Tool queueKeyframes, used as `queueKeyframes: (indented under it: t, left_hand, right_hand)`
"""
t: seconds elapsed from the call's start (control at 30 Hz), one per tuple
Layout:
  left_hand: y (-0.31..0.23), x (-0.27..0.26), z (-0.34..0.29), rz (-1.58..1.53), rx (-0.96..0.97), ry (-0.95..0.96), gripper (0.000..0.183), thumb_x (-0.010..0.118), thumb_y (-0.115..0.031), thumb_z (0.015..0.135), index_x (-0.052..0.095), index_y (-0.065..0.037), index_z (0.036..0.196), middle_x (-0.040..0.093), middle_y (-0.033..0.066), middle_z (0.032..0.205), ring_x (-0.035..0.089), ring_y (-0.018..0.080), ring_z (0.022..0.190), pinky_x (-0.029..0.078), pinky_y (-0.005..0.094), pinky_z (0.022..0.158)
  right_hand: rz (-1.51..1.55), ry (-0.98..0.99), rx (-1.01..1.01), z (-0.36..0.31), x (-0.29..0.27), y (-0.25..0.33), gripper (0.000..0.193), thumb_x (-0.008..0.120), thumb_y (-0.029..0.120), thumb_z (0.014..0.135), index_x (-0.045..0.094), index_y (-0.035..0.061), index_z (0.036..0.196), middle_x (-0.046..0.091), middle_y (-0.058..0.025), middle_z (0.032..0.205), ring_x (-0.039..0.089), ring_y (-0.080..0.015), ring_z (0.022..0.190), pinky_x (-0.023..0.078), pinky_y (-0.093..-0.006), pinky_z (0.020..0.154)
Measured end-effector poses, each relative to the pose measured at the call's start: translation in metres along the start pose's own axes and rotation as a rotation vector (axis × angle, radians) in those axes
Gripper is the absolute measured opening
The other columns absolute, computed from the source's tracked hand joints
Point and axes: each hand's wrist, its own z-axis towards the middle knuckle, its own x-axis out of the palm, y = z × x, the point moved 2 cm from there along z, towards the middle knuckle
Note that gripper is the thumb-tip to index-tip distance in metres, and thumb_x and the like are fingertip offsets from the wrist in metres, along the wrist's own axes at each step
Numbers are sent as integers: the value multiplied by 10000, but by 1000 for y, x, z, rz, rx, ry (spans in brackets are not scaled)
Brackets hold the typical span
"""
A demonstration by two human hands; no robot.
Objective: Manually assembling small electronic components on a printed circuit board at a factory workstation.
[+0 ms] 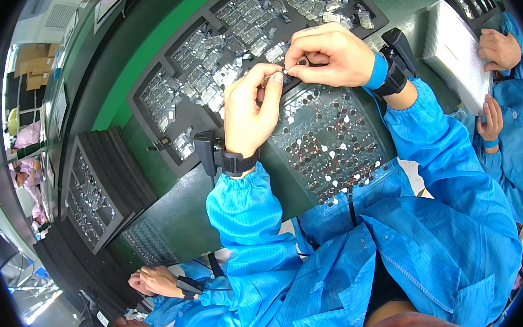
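My left hand point(250, 107) and my right hand point(334, 55) meet above the trays, the fingertips of both closed in a pinch at one spot. Between them is a small electronic part point(285, 71), dark with a light bit; its exact kind is too small to make out. Under and beyond my hands lies a black foam tray point(182, 123) with many small silvery metal parts point(248, 24) in its compartments. Close to me, below my right hand, rests a clear plastic tray point(286, 156) holding small round dark components with red wires point(318, 146) and white round pieces.
A stack of black foam trays point(132, 165) stands at the left on the green table point(193, 210), beside another clear tray point(148, 240). At the right, a co-worker's hands point(498, 50) touch a stack of white trays point(458, 50). Another person's hands point(157, 280) show at lower left.
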Motion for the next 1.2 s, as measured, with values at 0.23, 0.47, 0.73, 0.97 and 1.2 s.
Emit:
queueKeyframes:
  t: [0.23,0.47,0.73,0.97,1.2]
  left_hand:
    - [-1,0,0,7,-20,18,98,649,-71,942,692,-8,1004,648,51,691,542,87,555,423,266,526]
    - [0,-2,0,27,5,17,85,649,-65,940,690,-12,992,632,47,685,535,90,567,425,271,539]
    - [2,-1,0,-24,5,47,85,647,-62,941,691,-12,994,629,47,692,531,90,570,414,265,536]
    - [1,-1,0,8,15,27,85,644,-68,944,693,-17,992,634,49,700,533,95,571,416,271,535]
    - [1,-1,0,5,0,24,90,645,-75,947,690,-15,997,630,47,690,531,94,568,413,275,530]
  right_hand:
    - [-1,-5,-8,-2,0,-4,80,728,81,870,702,27,924,587,-69,758,505,-175,552,401,-325,529]
    - [-34,91,69,1,-2,1,148,714,164,880,707,29,940,692,-68,843,620,-205,664,496,-331,591]
    - [-7,86,43,1,-4,-2,135,703,150,893,706,27,947,687,-72,851,630,-217,689,500,-338,617]
    - [-8,77,24,0,-2,0,129,699,140,900,704,23,953,679,-79,861,648,-221,721,508,-345,628]
    - [-20,86,38,1,-3,3,131,697,133,883,702,16,941,691,-78,859,657,-219,715,511,-328,601]
